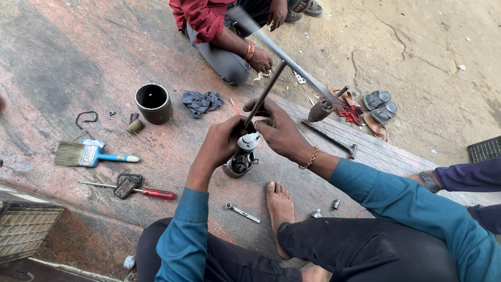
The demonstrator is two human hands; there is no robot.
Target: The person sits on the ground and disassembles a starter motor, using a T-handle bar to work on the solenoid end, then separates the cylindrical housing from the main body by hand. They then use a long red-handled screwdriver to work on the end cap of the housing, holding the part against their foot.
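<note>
Head view: left hand (pixel 223 142) wrapped around a small motor assembly (pixel 241 159) standing upright on the stone floor (pixel 68 57); right hand (pixel 279 130) closed on a long dark rod (pixel 266 94) seated in its top. Risk, as I judge it: the rod slipping off sideways, tipping the assembly toward the bare foot (pixel 279 206). Floor reddish, dusty, scattered with a brush (pixel 88 154), screwdriver (pixel 141 191), black cup (pixel 153 103). Outdoors, a second person crouching opposite.

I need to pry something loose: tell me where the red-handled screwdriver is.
In the head view the red-handled screwdriver lies on the stone floor at lower left, beside a small black pad and below the blue-handled paintbrush.
</note>
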